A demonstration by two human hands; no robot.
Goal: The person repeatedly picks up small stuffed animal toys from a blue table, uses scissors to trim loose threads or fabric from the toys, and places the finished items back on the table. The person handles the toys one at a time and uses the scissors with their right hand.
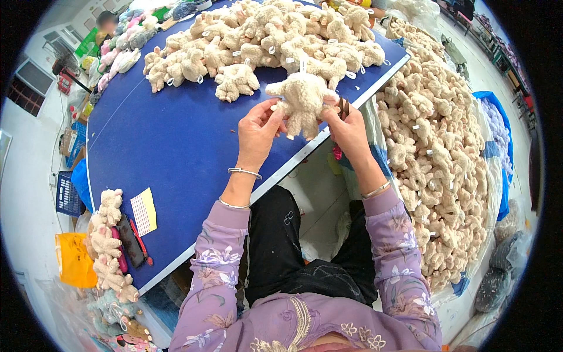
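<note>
A cream plush toy (302, 101) with a white loop on top is held up over the table's near right edge. My left hand (260, 130) pinches one of its limbs between thumb and fingers. On the other side my right hand (350, 132) grips the toy's opposite limb. Dark pointed tips of a small tool (343, 105), perhaps thread snips, stick out from the right hand; the rest is hidden by the fingers. Just beyond the toy, another plush toy (236, 82) lies at the front of a large heap of plush toys (264, 35).
The blue table (158, 141) has a pale edge. At its left lie a yellow-edged label sheet (143, 211), a red pen-like item (141, 240), a dark phone-like slab (130, 242) and several plush toys (108, 234). A big sack (434, 164) of plush toys stands at my right.
</note>
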